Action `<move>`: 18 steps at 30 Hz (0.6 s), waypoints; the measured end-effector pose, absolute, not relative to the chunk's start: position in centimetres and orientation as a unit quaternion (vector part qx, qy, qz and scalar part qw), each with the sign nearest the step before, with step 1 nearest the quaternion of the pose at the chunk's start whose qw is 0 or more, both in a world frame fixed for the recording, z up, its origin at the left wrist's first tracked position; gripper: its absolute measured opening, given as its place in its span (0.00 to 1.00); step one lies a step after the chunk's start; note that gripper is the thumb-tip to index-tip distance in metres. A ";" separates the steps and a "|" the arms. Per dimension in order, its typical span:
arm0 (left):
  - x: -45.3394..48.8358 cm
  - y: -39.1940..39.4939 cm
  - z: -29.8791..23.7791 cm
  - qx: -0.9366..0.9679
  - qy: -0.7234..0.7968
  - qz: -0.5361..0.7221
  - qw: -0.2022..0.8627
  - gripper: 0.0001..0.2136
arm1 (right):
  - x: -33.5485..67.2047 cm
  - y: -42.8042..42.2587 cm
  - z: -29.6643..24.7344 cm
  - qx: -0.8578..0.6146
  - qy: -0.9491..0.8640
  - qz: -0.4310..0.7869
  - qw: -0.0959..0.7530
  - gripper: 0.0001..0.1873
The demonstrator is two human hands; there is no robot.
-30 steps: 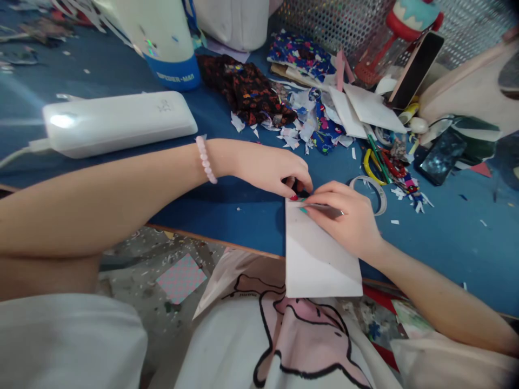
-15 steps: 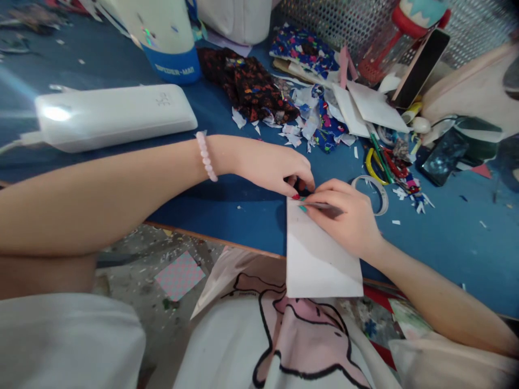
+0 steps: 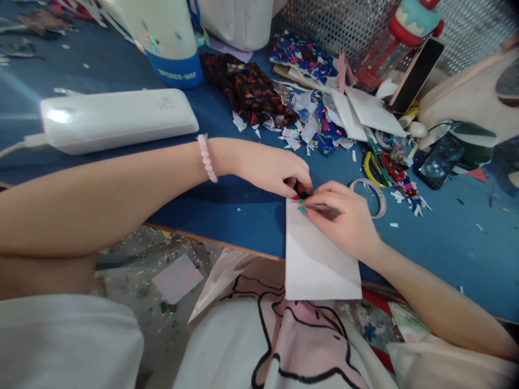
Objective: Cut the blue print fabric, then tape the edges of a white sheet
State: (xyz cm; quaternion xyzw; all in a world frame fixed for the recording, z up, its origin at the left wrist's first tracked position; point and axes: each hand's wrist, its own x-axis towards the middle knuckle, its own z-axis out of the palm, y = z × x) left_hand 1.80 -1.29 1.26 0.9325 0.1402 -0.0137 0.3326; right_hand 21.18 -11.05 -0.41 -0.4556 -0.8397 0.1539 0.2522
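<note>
White power bank (image 3: 117, 120) sits far left on the blue table (image 3: 446, 237), cable out its left end, well clear of the work. Left hand (image 3: 263, 165), pink bead bracelet (image 3: 206, 158) on the wrist, reaches in from the left; fingertips are curled down and pinched on something small and dark right at the top edge of the white card (image 3: 320, 259) — too small to tell what it is. Card lies flat, long axis running away from the body: near short edge overhangs the table edge above the lap, far short edge points toward the scrap pile (image 3: 308, 127). Right hand (image 3: 348, 221) rests on the card's upper right part, fingers closed narrow around a thin grey pencil-like tool (image 3: 320, 207), which lies roughly crosswise to the card, tip pointing left toward the left fingertips. Risks, as I read it: card is only partly supported, so pressure near the overhanging end could tip or slide it off; both sets of fingertips are touching or nearly so at one spot, so a tool slip goes straight into the left fingers; the small dark piece could shift if the pinch eases. Right of the hands: tape ring (image 3: 375, 194) just beside the right knuckles, then yellow-handled scissors (image 3: 371, 167), a dark phone (image 3: 440, 160) further right.
</note>
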 end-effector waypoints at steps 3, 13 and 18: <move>1.8 -1.3 1.2 0.935 0.127 -0.001 0.330 0.13 | 21.1 -11.1 -0.4 -0.458 -0.838 0.157 0.252 0.04; 1.8 -1.8 1.7 0.932 0.149 -0.004 0.329 0.11 | 21.0 -11.1 -0.2 -0.460 -0.836 0.165 0.249 0.04; 1.9 -1.9 1.7 0.935 0.151 -0.009 0.320 0.12 | 21.0 -11.1 -0.2 -0.457 -0.837 0.169 0.251 0.04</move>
